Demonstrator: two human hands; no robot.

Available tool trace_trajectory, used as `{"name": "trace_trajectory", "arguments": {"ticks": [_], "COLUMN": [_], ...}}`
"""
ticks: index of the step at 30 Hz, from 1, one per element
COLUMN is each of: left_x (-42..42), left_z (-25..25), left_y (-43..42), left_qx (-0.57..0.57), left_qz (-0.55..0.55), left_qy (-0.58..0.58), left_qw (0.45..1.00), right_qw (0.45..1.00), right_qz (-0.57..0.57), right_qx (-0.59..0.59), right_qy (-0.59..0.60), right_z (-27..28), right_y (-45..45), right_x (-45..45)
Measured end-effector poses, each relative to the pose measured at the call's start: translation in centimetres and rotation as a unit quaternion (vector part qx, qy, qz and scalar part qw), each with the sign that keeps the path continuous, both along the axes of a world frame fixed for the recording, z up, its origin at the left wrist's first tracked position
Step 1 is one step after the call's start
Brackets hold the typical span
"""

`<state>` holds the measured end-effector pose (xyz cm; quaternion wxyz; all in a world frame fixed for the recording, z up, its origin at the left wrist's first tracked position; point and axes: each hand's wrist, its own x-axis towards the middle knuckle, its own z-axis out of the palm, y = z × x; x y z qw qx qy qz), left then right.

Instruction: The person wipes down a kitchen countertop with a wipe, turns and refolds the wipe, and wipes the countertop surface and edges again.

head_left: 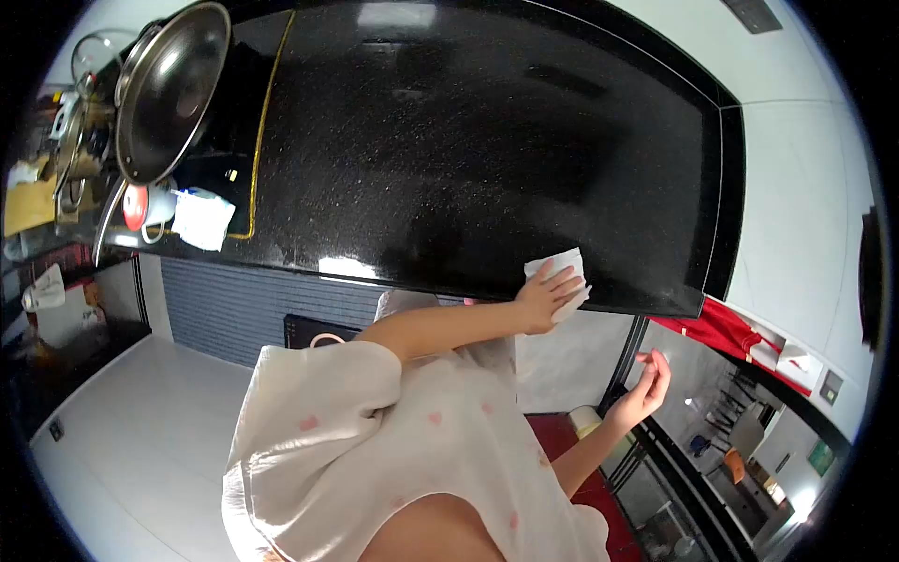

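Observation:
My left hand (546,302) reaches across my body to the front edge of the black speckled countertop (449,159). Under its palm and fingers is a crumpled white tissue (567,266), pressed against the counter's edge. My right hand (644,389) is raised in front of the counter, to the right. Its fingers are loosely bent and nothing shows in them.
At the left of the counter a dark frying pan (173,94) stands tilted beside a glass lid (96,64). A red-and-white mug (159,208) and a white packet (203,220) sit near the front edge. Red cloth (716,328) hangs at the right.

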<state>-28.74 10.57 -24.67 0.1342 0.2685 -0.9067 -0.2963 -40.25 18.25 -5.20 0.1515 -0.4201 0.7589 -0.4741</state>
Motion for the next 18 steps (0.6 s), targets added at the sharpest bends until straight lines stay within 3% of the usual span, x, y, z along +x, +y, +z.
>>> {"name": "trace_trajectory", "arguments": {"ticks": [2, 3, 4, 5, 6, 7, 9, 11, 12, 13, 14, 15, 16, 18], "left_x": [2.8, 3.4, 5.8, 7.9, 10.2, 11.6, 13.3, 11.1, 8.5, 5.3, 2.0, -1.6, -3.7, -7.7], "left_z": [3.2, 1.1, 1.7, 2.6, 1.7, 2.1, 0.1, -1.6, 1.0, -0.2, 1.0, -0.7, 1.3, -2.3], "left_y": [-4.5, -6.6, -8.7, -11.8, -14.7, -17.3, -21.6, -23.7, -23.2, -22.0, -19.0, -16.2, -13.2, -6.7], "left_qx": [0.047, 0.081, 0.006, -0.044, -0.037, -0.064, -0.139, -0.08, -0.041, -0.059, 0.057, 0.031, 0.007, 0.129], "left_qz": [-0.049, 0.013, 0.118, 0.135, 0.181, 0.226, 0.304, 0.376, 0.323, 0.288, 0.338, 0.281, 0.178, 0.093], "left_qy": [-0.069, -0.056, -0.096, -0.174, -0.11, -0.245, -0.285, -0.161, -0.242, -0.186, -0.03, -0.042, -0.042, 0.088], "left_qw": [0.995, 0.995, 0.988, 0.974, 0.977, 0.941, 0.898, 0.909, 0.914, 0.938, 0.939, 0.958, 0.983, 0.983], "right_qw": [1.0, 0.999, 0.999, 0.998, 0.998, 0.998, 0.999, 0.999, 0.999, 0.999, 0.999, 0.998, 0.998, 0.998], "right_qz": [-0.02, -0.032, -0.041, -0.048, -0.054, -0.05, -0.041, -0.03, -0.026, -0.023, -0.035, -0.042, -0.047, -0.048], "right_qx": [-0.011, -0.017, -0.013, -0.009, -0.004, -0.003, 0.0, 0.001, 0.005, 0.008, 0.005, 0.006, 0.006, -0.001], "right_qy": [-0.011, -0.018, -0.022, -0.026, -0.029, -0.026, -0.017, -0.029, -0.029, -0.029, -0.04, -0.036, -0.032, -0.029], "right_z": [-0.3, -0.5, -0.7, -0.8, -0.9, -1.1, -1.3, -1.5, -1.6, -1.6, -1.4, -1.1, -0.7, -0.6], "right_y": [1.0, 1.3, 1.2, 1.1, 0.9, 0.6, -0.2, -0.4, -0.6, -0.8, -1.1, -1.4, -1.5, -1.8], "right_x": [-0.3, -0.5, -0.5, -0.6, -0.9, -1.1, -1.7, -2.7, -3.2, -3.7, -4.0, -4.6, -5.3, -7.0]}}
